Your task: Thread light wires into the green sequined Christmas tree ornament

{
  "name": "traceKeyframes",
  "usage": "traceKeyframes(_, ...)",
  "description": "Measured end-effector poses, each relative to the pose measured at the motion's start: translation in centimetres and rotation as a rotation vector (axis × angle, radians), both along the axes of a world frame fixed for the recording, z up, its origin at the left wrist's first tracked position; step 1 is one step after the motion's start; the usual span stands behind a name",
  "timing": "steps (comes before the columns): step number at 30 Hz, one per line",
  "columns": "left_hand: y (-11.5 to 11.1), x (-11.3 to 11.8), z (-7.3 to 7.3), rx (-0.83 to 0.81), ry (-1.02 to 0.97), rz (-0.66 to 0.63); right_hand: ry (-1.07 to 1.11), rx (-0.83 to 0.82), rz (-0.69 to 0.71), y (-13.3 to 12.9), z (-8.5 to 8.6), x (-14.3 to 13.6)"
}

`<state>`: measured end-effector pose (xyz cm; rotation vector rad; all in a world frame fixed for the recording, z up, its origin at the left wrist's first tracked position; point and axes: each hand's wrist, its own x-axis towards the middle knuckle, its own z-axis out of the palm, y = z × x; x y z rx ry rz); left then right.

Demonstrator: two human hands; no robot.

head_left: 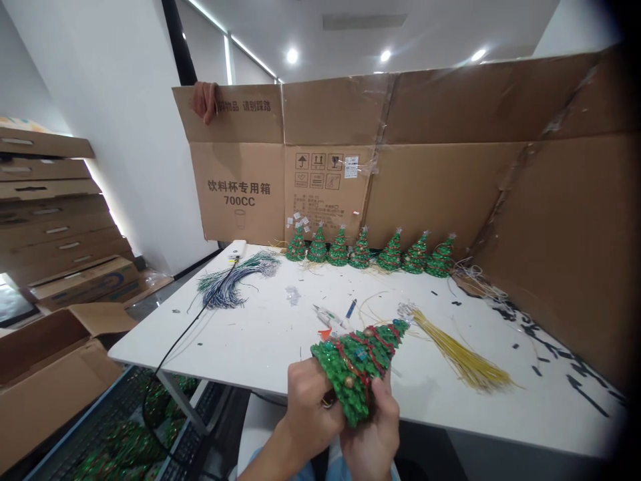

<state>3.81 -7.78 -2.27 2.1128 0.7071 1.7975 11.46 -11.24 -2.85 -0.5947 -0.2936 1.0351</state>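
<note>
A small green Christmas tree (358, 364) with red garland and gold and blue balls lies tilted in front of me, its tip to the upper right. My right hand (373, 427) is closed around its lower side, the thumb on the branches. My left hand (313, 397) is closed at the tree's base, fingers curled against the underside. A small dark and golden bit shows by those fingers; what they pinch is hidden. Just beyond the tree lie an orange piece (325, 333), a clear pen-like tool (330, 316) and a blue one (351, 308).
Several finished-looking trees (364, 250) line the back of the white table (250, 347) before a cardboard wall (330, 113). Yellow wires (461, 351) lie right, dark wires (228, 284) and a cable (190, 322) left. Black scraps (555, 347) litter the right. A crate (65, 434) holds more trees.
</note>
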Motion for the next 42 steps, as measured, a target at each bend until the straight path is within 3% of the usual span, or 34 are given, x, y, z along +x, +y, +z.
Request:
traceKeyframes(13, 0.04, -0.11, 0.24, -0.027, 0.003, -0.019, -0.031, 0.072, 0.011, 0.19, 0.33, -0.26)
traceKeyframes(42, 0.30, 0.25, 0.09, -0.110, -0.036, -0.148, -0.056, 0.065, 0.003, 0.28, 0.21, 0.15)
